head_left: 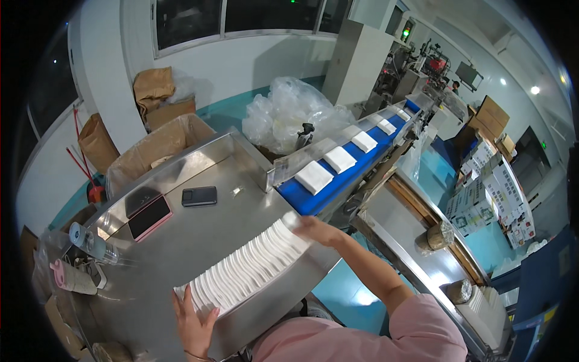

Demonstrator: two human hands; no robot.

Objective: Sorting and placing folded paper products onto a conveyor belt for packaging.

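A long row of white folded pads, standing on edge and packed side by side, lies across the steel table. My left hand is at its near left end, fingers and thumb spread against the end and front side of the row. At the far right end, my right hand is closed around a white pad; its fingertips are blurred and partly hidden. Just beyond it, several flat white packs lie spaced along a blue conveyor belt, whose end meets the table.
On the steel table lie a pink-edged phone and a dark phone. A clear bottle and a pink-and-white cup stand at the left. A raised metal rim borders the back. Rolls sit on the right-hand bench.
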